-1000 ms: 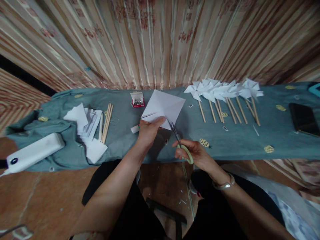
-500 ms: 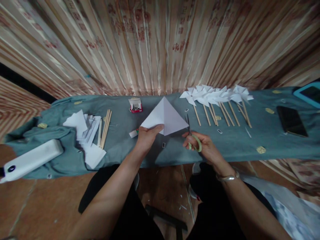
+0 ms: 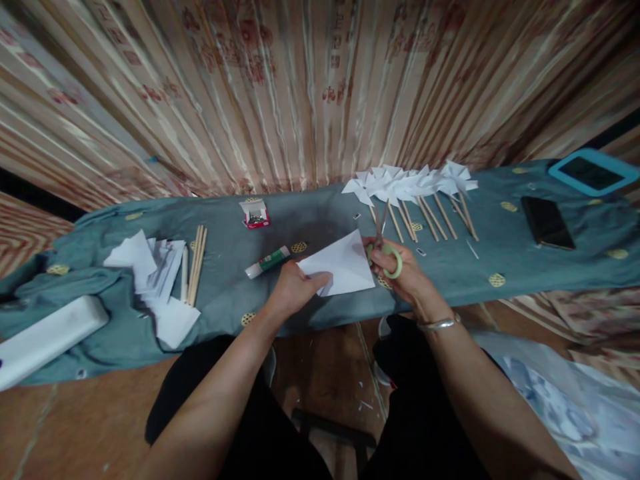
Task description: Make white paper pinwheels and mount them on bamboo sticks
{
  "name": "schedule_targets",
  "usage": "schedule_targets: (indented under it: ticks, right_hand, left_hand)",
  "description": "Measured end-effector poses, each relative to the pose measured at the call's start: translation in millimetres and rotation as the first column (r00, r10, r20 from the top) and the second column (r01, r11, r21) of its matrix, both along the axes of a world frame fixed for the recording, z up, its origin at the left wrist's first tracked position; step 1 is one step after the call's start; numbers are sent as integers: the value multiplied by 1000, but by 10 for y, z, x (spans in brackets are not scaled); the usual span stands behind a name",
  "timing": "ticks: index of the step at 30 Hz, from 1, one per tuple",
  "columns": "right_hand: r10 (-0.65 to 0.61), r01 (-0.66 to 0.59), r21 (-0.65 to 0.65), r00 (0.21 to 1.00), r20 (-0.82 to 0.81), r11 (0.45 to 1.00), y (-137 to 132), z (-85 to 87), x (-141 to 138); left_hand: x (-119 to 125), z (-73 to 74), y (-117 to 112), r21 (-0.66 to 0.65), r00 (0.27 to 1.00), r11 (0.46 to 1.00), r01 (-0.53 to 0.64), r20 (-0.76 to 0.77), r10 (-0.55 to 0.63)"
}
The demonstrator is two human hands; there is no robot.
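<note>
A creased sheet of white paper (image 3: pixel 345 267) is pinched by my left hand (image 3: pixel 299 288), thumb on top, over the near middle of the cloth. My right hand (image 3: pixel 407 270) grips a pair of scissors (image 3: pixel 391 261) with pale green handles, the blades pointing away from me. Its fingertips are close to the paper's right edge; whether they touch it I cannot tell. A green and white glue stick (image 3: pixel 269 261) lies left of the paper. Behind it stands an opened small red and white box (image 3: pixel 257 215) with small metal pieces inside.
Paper pinwheels (image 3: pixel 410 183) on wooden sticks lie in a row at the back right. At left are cut paper pieces (image 3: pixel 175 321), loose sticks (image 3: pixel 197 265) and a white case (image 3: pixel 55 340). A black phone (image 3: pixel 547 222) and a blue-framed tablet (image 3: pixel 593 171) lie far right.
The paper has turned and come nearer to me, uncovering the glue stick. My right hand has moved the scissors closer to the paper. The view has shifted slightly to the right.
</note>
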State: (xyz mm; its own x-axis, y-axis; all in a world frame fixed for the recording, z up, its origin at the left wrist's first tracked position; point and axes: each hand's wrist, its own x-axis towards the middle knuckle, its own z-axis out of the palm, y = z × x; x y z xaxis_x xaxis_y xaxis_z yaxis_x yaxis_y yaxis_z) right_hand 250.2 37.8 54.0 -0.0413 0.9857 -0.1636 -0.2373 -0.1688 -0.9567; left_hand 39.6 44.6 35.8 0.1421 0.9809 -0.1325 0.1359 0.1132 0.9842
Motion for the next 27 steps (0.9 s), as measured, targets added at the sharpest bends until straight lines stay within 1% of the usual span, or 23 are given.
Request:
schedule_targets:
  ticks: [2,4,7,9,12,15,18,20,22,25,27]
  right_hand:
    - [11,-11,-4,1000,21,1000,15,-12,4]
    - [37,-36,-26,998,42,999,24,-19,-1]
    - [55,-52,-45,997,61,998,28,-28,-25]
    - [30,-27,-40,998,56,999,32,-53,-48]
    - [-98,99,-34,995,15,995,47,-123,-92]
    - [-239,236,-48,969,-59,971,68,-175,-156]
    - [-313,305,-79,940,-139,949,82,-160,-228]
    - [-338,326,-96,924,-175,940,84,-128,-275]
    - [-351,337,-103,914,-203,936,85,-105,-318]
    - [-348,334,-98,913,-213,937,87,-107,-370]
    - [-338,326,-90,919,-204,941,91,-129,-397]
  left_hand:
    - [-14,2,-6,14,998,999,33,-59,-32]
    - [-23,30,-6,1,995,999,48,-84,-48]
    - [-26,87,3,-40,997,998,52,-56,-54]
    - [-17,114,10,-73,999,996,40,14,-39]
    - [21,133,10,-156,986,987,-26,159,51]
    - [96,142,-16,-219,931,970,-102,324,170]
    - [194,149,-69,-270,865,955,-118,444,233]
    - [259,149,-110,-317,838,944,-87,489,241]
    - [313,147,-144,-345,827,937,-57,509,238]
    - [363,152,-167,-361,820,931,-52,516,247]
    - [373,164,-162,-365,797,929,-67,541,270]
